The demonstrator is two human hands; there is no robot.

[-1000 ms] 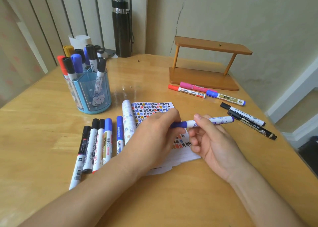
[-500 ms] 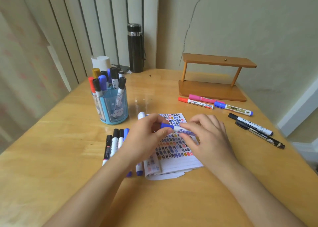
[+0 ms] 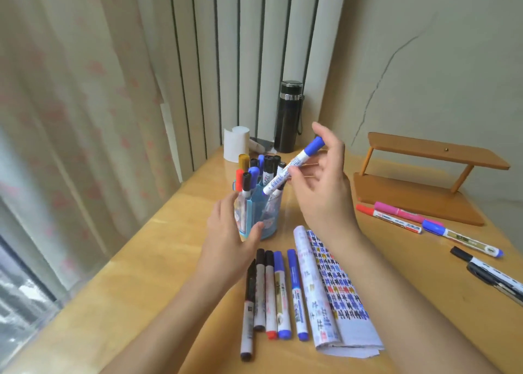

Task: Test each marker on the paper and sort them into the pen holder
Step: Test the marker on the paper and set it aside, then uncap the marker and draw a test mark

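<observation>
The blue-capped white marker (image 3: 300, 159) is held in the air, tilted, cap toward 1 o'clock, lower end over the rim of the translucent blue plastic pen holder (image 3: 268, 218). I see the right hand (image 3: 325, 198) pinching its barrel, the other fingers spread. The left hand (image 3: 226, 240) curves round the holder's wall at 7 o'clock; I cannot tell whether it makes contact. A row of capped markers (image 3: 271, 291) lies at 6 o'clock of the holder and the folded, scribbled white paper (image 3: 339, 288) at 5 o'clock, both on the wooden table (image 3: 169, 274).
</observation>
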